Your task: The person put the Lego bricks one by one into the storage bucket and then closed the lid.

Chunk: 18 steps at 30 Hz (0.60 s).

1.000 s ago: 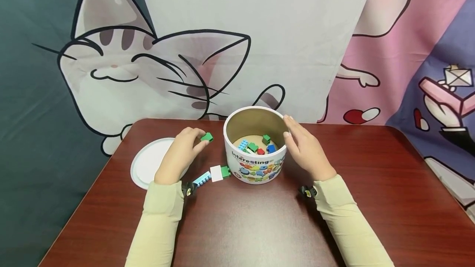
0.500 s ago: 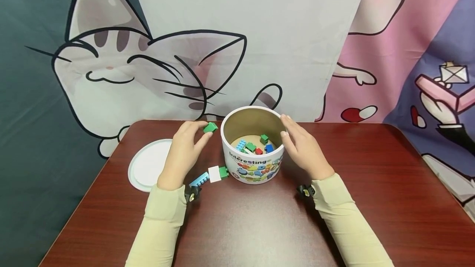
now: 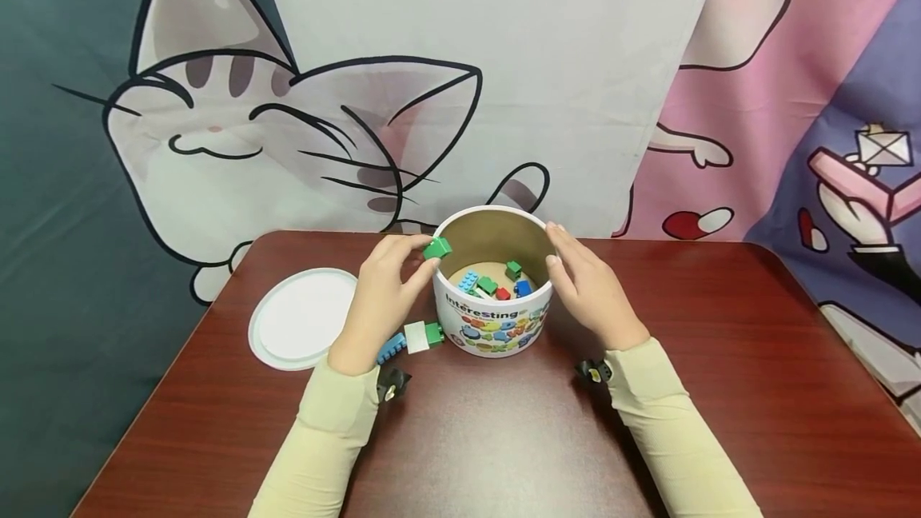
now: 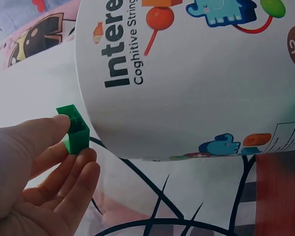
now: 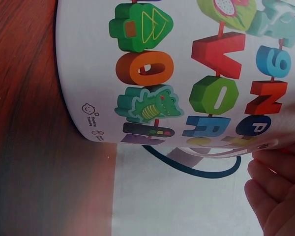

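Between thumb and fingers, my left hand [image 3: 388, 282] pinches a green building brick [image 3: 437, 248] at the left rim of a round white tub [image 3: 492, 326]. The left wrist view shows the hollow underside of that green brick [image 4: 74, 129], close beside the tub's printed wall [image 4: 187, 88]. My right hand [image 3: 593, 286] lies with extended fingers against the tub's right side, near the rim. Inside the tub are several bricks: a light blue one [image 3: 468, 281], green ones, a red one [image 3: 503, 294] and a blue one [image 3: 523, 288].
Left of the tub, a white round lid [image 3: 298, 318] lies on the brown table [image 3: 504, 438]. In front of it on the table are a blue brick [image 3: 392, 348], a white brick [image 3: 416, 337] and a green brick [image 3: 434, 333] in a row. A cartoon-printed cloth [image 3: 576, 86] hangs behind.
My left hand has carried the green brick rightward, from beside the tub to its left rim, uncovering more of the lid. The right hand stays at the tub's side.
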### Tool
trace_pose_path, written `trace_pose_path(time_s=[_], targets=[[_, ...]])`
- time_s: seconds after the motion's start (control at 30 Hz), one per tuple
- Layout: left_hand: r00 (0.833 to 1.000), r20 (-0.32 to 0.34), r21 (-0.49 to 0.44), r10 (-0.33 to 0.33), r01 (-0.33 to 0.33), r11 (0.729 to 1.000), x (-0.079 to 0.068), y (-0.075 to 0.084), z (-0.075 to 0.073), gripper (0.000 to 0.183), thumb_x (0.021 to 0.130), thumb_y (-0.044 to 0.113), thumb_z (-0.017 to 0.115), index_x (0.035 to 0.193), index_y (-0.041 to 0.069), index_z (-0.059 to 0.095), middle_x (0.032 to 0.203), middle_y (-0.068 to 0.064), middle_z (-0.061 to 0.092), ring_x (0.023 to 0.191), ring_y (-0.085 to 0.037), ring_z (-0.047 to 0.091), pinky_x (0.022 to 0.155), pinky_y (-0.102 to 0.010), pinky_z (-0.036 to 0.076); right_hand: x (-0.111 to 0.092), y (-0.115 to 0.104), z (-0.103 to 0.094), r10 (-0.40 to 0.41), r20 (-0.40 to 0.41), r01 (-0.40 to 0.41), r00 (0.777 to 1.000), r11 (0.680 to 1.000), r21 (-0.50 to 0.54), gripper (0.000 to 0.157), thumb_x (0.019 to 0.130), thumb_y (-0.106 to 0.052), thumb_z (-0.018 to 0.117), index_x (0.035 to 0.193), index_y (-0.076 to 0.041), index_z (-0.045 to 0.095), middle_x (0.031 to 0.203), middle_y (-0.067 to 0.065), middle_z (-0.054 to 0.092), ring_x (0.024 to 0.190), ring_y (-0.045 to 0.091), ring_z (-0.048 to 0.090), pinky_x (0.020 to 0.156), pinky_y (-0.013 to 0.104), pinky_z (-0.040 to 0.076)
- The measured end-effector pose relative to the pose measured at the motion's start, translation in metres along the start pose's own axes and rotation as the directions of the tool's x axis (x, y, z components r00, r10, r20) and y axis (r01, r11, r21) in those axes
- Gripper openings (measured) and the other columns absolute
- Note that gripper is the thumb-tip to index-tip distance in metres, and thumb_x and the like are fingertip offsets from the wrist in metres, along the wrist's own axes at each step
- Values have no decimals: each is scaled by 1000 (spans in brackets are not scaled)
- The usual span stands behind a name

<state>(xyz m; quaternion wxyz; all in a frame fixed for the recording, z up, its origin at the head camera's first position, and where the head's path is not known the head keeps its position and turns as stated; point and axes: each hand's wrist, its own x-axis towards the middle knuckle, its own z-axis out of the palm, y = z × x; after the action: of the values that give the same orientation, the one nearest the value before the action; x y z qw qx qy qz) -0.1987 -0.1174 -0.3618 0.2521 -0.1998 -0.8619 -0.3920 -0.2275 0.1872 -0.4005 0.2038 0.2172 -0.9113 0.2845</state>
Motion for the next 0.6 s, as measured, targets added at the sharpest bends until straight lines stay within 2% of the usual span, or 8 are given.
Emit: trace_pose_path(time_s=[0.27, 0.4, 0.5, 0.6], targets=[[999, 5, 22, 49, -49, 999, -2, -1, 8, 31, 92, 10, 75, 122, 2, 70, 114, -14, 66, 100, -24, 65, 89, -38, 56, -1, -3, 4, 8, 18, -9, 1000, 1000, 24, 53, 104, -22, 53, 154, -6, 43, 158, 10, 42, 146, 29, 39, 118, 51, 33], [995, 24, 53, 97, -98, 994, 5, 0, 12, 31, 92, 9, 75, 122, 1, 70, 111, -14, 65, 96, -23, 62, 86, -36, 56, -3, -2, 3, 9, 10, -9, 1000, 1000, 20, 53, 105, -24, 52, 153, -5, 44, 158, 10, 43, 146, 29, 40, 118, 50, 33], [989, 70, 78, 133, -138, 987, 16, 3, 15, 29, 93, 9, 75, 120, 0, 70, 109, -14, 64, 92, -23, 62, 82, -35, 57, -2, -1, 2, -2, -1, 2, 1000, 1000, 15, 52, 105, -25, 51, 153, -4, 44, 157, 12, 44, 145, 30, 41, 118, 50, 33], [974, 159, 99, 160, -178, 979, 28, 7, 18, 27, 94, 11, 74, 118, 0, 70, 109, -14, 64, 93, -24, 64, 84, -36, 58, -1, 0, 1, -11, -8, 11, 1000, 1000, 14, 52, 106, -26, 51, 153, -4, 45, 157, 12, 44, 144, 32, 41, 118, 50, 34]])
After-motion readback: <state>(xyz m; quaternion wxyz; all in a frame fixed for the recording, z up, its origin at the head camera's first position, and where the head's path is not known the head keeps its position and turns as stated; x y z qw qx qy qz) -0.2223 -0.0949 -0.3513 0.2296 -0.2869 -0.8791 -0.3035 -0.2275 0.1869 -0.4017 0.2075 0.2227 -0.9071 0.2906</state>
